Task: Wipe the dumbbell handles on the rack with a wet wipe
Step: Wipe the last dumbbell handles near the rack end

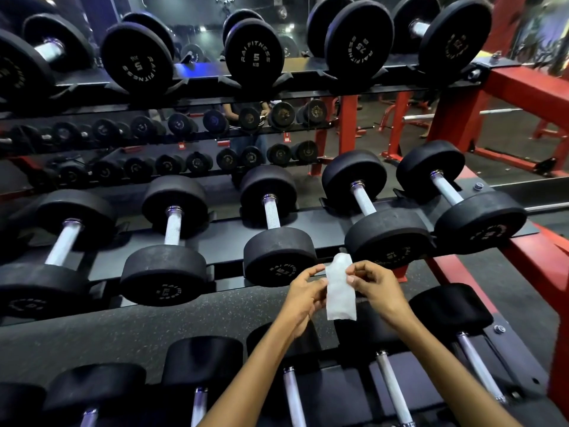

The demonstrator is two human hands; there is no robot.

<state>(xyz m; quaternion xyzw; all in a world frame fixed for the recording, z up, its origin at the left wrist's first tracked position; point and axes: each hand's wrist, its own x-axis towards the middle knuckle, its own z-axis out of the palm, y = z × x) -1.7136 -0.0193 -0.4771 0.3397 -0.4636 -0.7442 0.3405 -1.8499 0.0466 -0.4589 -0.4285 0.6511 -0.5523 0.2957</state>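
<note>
Gym rack (pixel 234 238), three tiers of dumbbells. My left hand (pixel 304 292) and right hand (pixel 374 286) both pinch the wet wipe (pixel 340 291) mid-air; nearest handle (pixel 363 200) lies just beyond, axis running away from me, right hand closer.

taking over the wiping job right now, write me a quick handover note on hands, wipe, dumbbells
Left hand: pinches the left edge of the wet wipe.
Right hand: pinches its right edge; the wipe hangs between both hands above the rack, touching no dumbbell.
Dumbbells sit in three rows; nearest handle is on the middle row, just ahead of the hands.
Done: wipe is out and partly unfolded. No handle shows signs of wiping.
Left: wipe the handles.
</note>
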